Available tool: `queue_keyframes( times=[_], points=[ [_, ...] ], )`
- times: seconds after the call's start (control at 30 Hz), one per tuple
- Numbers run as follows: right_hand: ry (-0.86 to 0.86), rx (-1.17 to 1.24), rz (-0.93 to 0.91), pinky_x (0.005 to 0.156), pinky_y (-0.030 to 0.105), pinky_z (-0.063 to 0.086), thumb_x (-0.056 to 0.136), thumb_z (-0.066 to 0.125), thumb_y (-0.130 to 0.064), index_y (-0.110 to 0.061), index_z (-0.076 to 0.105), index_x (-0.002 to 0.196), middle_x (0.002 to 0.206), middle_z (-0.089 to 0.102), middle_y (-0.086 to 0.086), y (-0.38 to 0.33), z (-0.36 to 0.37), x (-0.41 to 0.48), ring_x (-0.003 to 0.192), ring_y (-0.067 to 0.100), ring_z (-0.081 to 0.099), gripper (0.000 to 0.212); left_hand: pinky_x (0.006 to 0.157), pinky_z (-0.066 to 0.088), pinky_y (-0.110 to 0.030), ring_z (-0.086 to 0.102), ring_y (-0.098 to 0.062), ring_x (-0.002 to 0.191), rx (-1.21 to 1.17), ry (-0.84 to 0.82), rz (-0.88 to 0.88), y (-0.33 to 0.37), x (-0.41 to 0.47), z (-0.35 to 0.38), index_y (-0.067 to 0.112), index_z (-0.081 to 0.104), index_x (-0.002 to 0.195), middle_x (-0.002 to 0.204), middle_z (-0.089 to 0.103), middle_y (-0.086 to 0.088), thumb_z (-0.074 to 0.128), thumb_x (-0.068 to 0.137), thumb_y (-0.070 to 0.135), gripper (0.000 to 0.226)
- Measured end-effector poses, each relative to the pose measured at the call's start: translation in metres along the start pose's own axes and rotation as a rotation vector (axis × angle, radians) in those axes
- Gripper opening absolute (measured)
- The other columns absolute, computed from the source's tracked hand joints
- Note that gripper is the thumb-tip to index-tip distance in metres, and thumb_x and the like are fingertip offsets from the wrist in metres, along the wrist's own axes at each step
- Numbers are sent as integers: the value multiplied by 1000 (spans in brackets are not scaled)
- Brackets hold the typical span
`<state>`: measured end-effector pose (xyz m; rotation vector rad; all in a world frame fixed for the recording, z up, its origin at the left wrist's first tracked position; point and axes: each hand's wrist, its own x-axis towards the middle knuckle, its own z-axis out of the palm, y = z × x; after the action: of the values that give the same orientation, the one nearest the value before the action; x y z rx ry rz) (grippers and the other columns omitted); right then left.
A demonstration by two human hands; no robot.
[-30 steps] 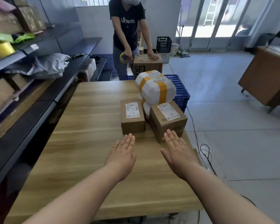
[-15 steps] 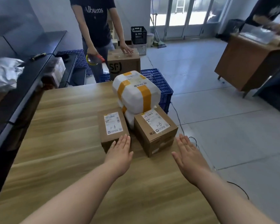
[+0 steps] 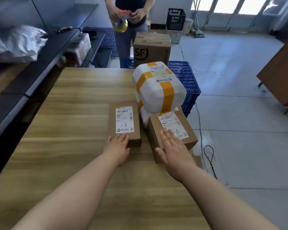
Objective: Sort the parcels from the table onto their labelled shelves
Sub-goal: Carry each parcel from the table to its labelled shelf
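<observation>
At the right side of the surface (image 3: 65, 117), our left hand (image 3: 117, 146) lies flat, fingers straight, on the near edge of the left box (image 3: 123, 113). Our right hand (image 3: 173, 151) rests released, fingers straight, atop the right box (image 3: 154, 125). A white parcel (image 3: 158, 92) sits just behind both boxes.

Bright daylight floods through the glass doors (image 3: 239, 12) at upper right — overexposed there; edges bend with wide-angle distortion, the shelves (image 3: 23, 63) at left dim and soft.
</observation>
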<state>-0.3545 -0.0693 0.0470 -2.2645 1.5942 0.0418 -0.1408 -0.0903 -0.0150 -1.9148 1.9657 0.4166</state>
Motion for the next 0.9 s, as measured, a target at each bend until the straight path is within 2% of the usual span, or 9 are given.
queue_keyframes(
  times=[0.17, 0.4, 0.53, 0.6, 0.63, 0.7, 0.8, 0.83, 0.9],
  points=[
    [-24, 1, -80, 111, 27, -9, 101, 23, -46, -21, -4, 151, 158, -14, -5, -32, 13, 21, 140, 6, -20, 63, 118, -1, -44, 21, -17, 143, 93, 43, 82, -8, -29, 5, 22, 9, 153, 159, 16, 6, 25, 102, 42, 58],
    [-69, 4, -88, 116, 29, -2, 101, 24, -44, -17, -1, 152, 159, -9, -2, -56, 38, 51, 145, 12, -11, 63, 118, 0, -47, 9, -15, 147, 31, 52, 72, -42, -27, 14, 22, 5, 153, 161, 8, 7, 24, 103, 36, 56],
    [-86, 69, -3, 118, 31, 4, 101, 27, -44, -12, 4, 152, 160, -2, 3, -59, 56, 73, 147, 15, -5, 64, 116, 11, -40, 20, -19, 143, -71, 193, 81, -48, -14, 17, 22, 14, 153, 158, 20, 3, 31, 101, 37, 56],
    [-86, 166, 75, 119, 33, 7, 100, 30, -43, -11, 6, 152, 160, -1, 4, -60, 64, 81, 147, 16, -3, 65, 114, 18, -34, 25, -23, 140, -264, 253, 4, -50, -4, 21, 17, 17, 152, 156, 21, -2, 37, 100, 36, 59],
    [-97, 253, 139, 118, 33, 8, 100, 32, -42, -11, 6, 152, 160, -1, 4, -61, 68, 85, 147, 16, -2, 66, 114, 17, -32, 21, -23, 142, -395, 252, -61, -53, 4, 25, 14, 14, 152, 158, 16, -4, 38, 100, 35, 62],
    [-131, 551, 340, 118, 35, 11, 100, 35, -41, -11, 6, 152, 160, 3, 6, -62, 73, 94, 147, 20, 5, 66, 116, 14, -32, 13, -23, 146, -645, 156, -177, -59, 17, 35, 10, 8, 153, 160, 9, -7, 39, 100, 34, 66],
    [-128, 872, 529, 115, 45, 23, 95, 42, -47, -19, 16, 151, 155, 25, 7, -64, 85, 103, 141, 28, 25, 68, 109, 30, -30, 40, -19, 132, -1170, 39, -208, -62, 24, 49, 19, 30, 146, 146, 42, 1, 44, 98, 35, 52],
    [-114, 903, 542, 112, 47, 28, 93, 45, -50, -22, 21, 150, 151, 34, 5, -65, 89, 103, 137, 28, 32, 68, 105, 33, -27, 45, -15, 126, -1290, 31, -203, -61, 23, 52, 21, 37, 141, 138, 48, 5, 47, 97, 36, 48],
    [-52, 925, 554, 106, 43, 37, 90, 51, -49, -21, 33, 143, 141, 45, 3, -68, 91, 98, 127, 24, 43, 62, 105, 37, -31, 49, -15, 122, -1391, 79, -260, -60, 16, 55, 21, 44, 134, 134, 53, 2, 53, 88, 47, 54]
  ],
)
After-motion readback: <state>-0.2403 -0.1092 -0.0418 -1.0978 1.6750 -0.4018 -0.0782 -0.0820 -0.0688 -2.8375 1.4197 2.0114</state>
